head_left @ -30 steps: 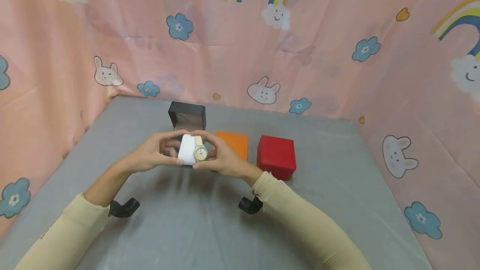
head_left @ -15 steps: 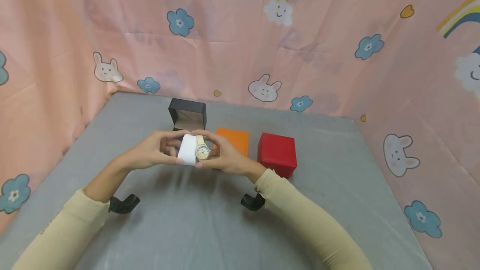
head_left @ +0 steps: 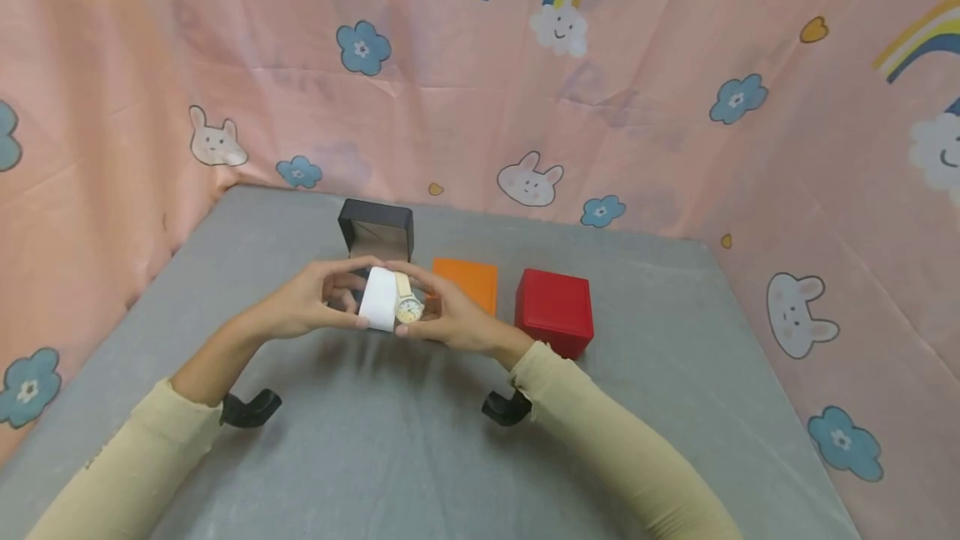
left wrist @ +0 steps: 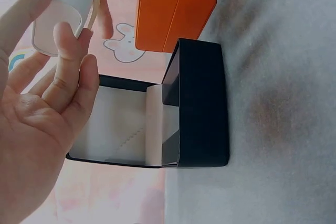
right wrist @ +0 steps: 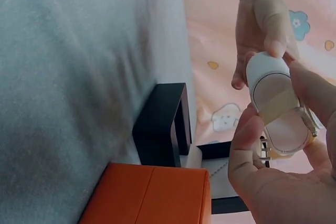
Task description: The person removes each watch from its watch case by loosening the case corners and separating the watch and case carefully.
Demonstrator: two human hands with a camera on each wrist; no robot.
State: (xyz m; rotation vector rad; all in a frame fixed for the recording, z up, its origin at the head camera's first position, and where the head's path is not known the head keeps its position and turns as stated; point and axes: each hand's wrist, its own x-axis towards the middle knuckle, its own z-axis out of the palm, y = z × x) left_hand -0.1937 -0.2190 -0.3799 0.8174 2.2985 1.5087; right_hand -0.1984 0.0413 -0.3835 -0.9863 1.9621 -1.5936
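Above the table in the head view, my left hand (head_left: 303,302) pinches the left part of a white watch cushion (head_left: 378,300) between thumb and forefinger. A wristwatch (head_left: 408,310) with a cream strap and pale dial sits at the cushion's right end. My right hand (head_left: 459,317) grips the watch there with thumb and fingers. The right wrist view shows the strap (right wrist: 279,106) crossing the cushion's end face and a metal buckle (right wrist: 265,151) hanging clear of it. Just behind the hands stands a black watch box (left wrist: 203,108) with its lid raised, beige-lined inside.
An orange box (head_left: 474,283) stands right of the black one, partly behind my right hand. Further right is a red box (head_left: 553,307). All stand on a grey cloth-covered table (head_left: 360,457), with a pink printed curtain (head_left: 637,132) behind and at the sides.
The watch has shifted slightly right along the cushion, so a little more white shows on its left. Both hands keep their hold; the boxes have not moved.
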